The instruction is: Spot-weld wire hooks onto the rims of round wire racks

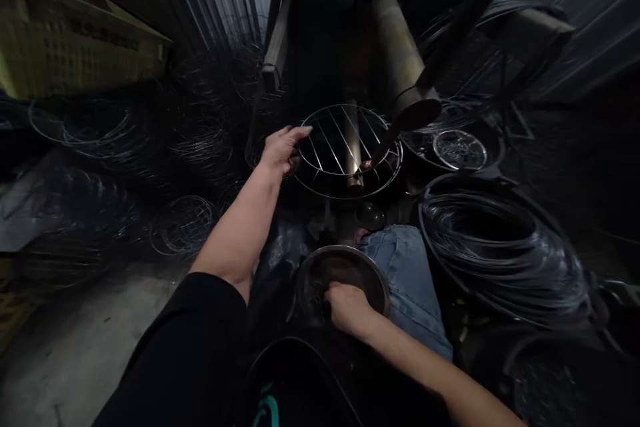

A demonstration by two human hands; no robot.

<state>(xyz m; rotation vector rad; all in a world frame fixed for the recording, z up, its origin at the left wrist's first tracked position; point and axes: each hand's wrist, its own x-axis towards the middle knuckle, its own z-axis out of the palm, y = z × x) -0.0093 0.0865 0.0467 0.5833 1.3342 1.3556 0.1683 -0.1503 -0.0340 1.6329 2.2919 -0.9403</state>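
My left hand (283, 149) grips the left edge of a round wire rack (334, 137), made of two metal rings with straight bars across the upper one. The rack surrounds a lower metal rod (353, 147), and a thin dark arm with a coppery tip meets its near side. Above hangs a thick cylindrical arm (400, 53) of the machine. Down in a metal bowl (345, 252) on my lap is my right hand (347, 307), its fingers curled together. What those fingers hold, if anything, is hidden in the dark bowl.
To the right lies a large coil of wire (500, 247) in a round tub. Behind it a basin holds a small wire ring piece (460, 149). Stacked wire rings (200, 133) and a yellow crate (85, 47) stand on the left. A dark container (295, 343) is nearest me.
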